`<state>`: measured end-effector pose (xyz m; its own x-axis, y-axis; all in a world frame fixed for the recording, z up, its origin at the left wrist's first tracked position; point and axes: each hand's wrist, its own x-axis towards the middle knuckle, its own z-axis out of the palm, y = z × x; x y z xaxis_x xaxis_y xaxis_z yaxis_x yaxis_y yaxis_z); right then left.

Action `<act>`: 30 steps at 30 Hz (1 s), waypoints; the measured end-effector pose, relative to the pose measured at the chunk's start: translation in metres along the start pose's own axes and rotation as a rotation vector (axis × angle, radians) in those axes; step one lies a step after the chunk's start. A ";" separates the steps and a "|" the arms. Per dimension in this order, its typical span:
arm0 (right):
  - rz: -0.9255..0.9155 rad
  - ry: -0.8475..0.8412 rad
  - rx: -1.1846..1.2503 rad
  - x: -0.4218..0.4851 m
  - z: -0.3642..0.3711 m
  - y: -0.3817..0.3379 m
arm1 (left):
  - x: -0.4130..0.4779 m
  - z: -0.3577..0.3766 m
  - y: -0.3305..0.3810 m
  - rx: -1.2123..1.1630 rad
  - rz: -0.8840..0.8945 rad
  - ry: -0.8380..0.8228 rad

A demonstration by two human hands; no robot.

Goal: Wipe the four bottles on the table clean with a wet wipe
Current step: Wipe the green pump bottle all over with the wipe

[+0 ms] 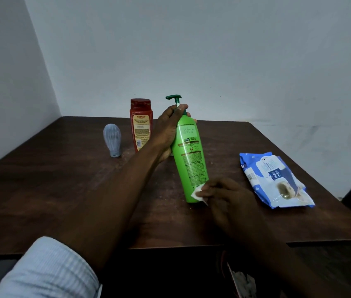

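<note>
Currently: green bottle (188, 151) (tilted), left hand (168, 130) fingers clamped round its shoulder. Right hand (228, 196) fingers pinch wet wipe (198, 193) against its base.

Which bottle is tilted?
The green pump bottle: the left hand grips it near the neck and it leans, while the right hand holds a wet wipe to its base. The red bottle and small grey bottle stand upright, untouched.

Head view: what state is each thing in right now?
Green plastic pump bottle: tilted, gripped at the neck by left hand.
White wet wipe: pinched in right hand against the bottle's base.
Red plastic bottle: upright on brown wooden table.
Grey ribbed tube: standing on its cap.
Blue wipes pack: lying flat.
</note>
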<state>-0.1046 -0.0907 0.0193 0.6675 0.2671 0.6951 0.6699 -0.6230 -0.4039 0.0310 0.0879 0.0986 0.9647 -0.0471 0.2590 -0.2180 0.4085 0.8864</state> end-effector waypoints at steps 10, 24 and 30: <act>0.320 0.102 0.337 0.006 -0.006 0.016 | -0.004 -0.002 0.001 -0.018 0.019 0.023; 0.084 0.122 0.118 -0.006 -0.001 -0.003 | -0.009 0.001 0.001 -0.033 0.029 0.004; -0.080 0.067 -0.050 -0.005 0.001 -0.021 | -0.015 0.003 0.006 -0.108 0.006 -0.057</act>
<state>-0.1216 -0.0783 0.0231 0.5881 0.2688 0.7628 0.7019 -0.6382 -0.3163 0.0148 0.0878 0.1011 0.9528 -0.0954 0.2883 -0.2034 0.5044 0.8392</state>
